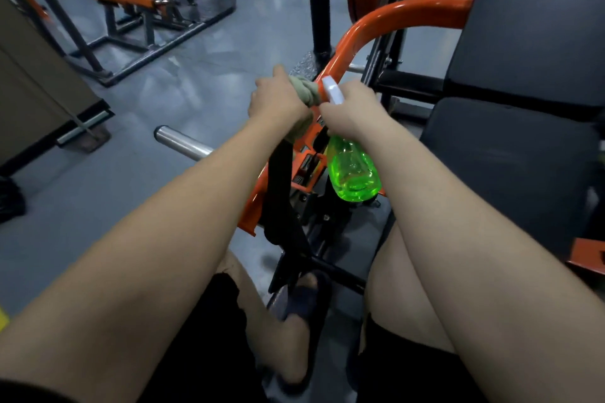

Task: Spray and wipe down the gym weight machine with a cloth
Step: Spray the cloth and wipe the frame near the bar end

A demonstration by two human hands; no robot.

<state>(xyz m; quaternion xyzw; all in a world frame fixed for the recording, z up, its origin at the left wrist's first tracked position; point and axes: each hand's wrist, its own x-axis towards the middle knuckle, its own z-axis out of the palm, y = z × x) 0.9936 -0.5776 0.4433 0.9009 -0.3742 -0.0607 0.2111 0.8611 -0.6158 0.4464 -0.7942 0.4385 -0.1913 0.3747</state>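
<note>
The weight machine (389, 15) has a curved orange bar, with black pads (523, 26) at its 3 o'clock. A grey-green cloth (306, 91) is bunched around the bar, gripped by the left hand (278, 101). Touching the cloth at its 3 o'clock, the spray bottle (355, 173) is held in the right hand (352, 111), white head uppermost and translucent green body hanging toward 6 o'clock.

— Where's the cloth (302, 92)?
— Wrapped round the machine's curved bar (409, 15), under the left hand (278, 101).
— And the spray bottle (353, 170)?
— Just right of it, hanging below the right hand (352, 111). The seat pad (510, 167) lies further right, a weight peg (183, 141) to the left.
</note>
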